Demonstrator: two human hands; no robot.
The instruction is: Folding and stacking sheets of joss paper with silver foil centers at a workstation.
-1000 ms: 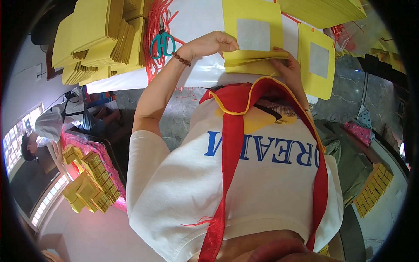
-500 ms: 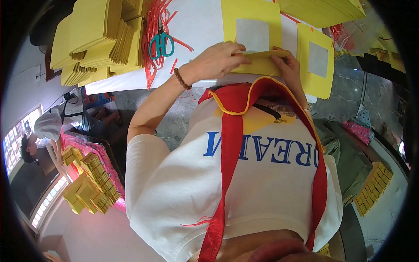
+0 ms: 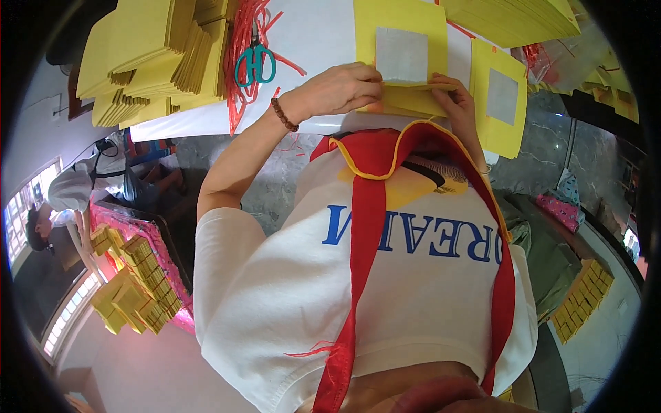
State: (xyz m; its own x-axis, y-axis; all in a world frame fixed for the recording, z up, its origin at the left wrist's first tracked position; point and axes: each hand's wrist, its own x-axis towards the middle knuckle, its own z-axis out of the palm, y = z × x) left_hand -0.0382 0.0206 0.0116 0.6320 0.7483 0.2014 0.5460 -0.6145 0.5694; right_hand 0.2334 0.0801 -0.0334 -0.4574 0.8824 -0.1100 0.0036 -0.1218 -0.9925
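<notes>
A yellow paper sheet (image 3: pixel 367 41) with a silver-grey square (image 3: pixel 401 55) in its middle lies on the white table before me. Its near edge is lifted into a fold. My left hand (image 3: pixel 341 89), with a brown beaded bracelet at the wrist, is closed at the fold's left part, fingers curled over the paper. At the fold's right end my right hand (image 3: pixel 454 100) pinches the edge, thumb below and fingers above. Just right of that hand, another yellow sheet (image 3: pixel 506 127) with a grey square lies near the table edge.
Teal-handled scissors (image 3: pixel 255 65) rest on red plastic strips (image 3: pixel 241 103) to the left. Beyond them are stacked folded yellow papers (image 3: pixel 131 41). More yellow sheets (image 3: pixel 513 17) lie far right. A person (image 3: pixel 76 186) is at a pink-covered table with yellow bundles (image 3: pixel 141 265).
My left hand has moved slightly left along the fold, and its fingers have curled in closer. My right hand keeps its pinch at the right end.
</notes>
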